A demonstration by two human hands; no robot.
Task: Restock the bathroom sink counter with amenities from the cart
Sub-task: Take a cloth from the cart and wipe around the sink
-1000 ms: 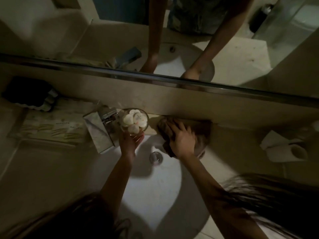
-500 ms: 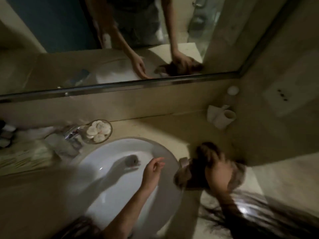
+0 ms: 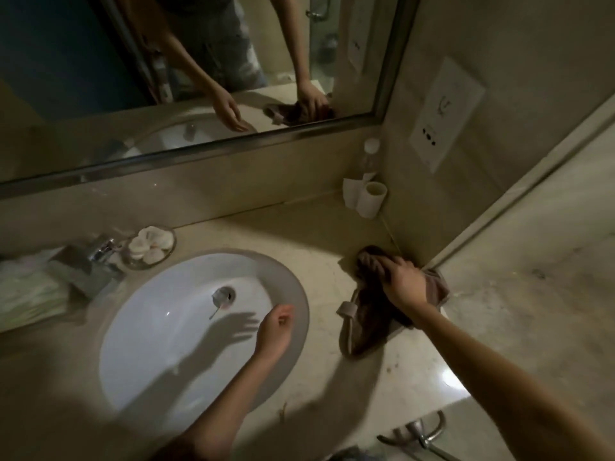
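The sink is white. Right of it a dark brown cloth lies on beige counter; left of it, white rounds fill a clear dish.

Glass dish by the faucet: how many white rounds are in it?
4 visible white rounds: two at the back of the glass dish, one on its left, one in front. They overlap and the picture is blurry, so more may be hidden.
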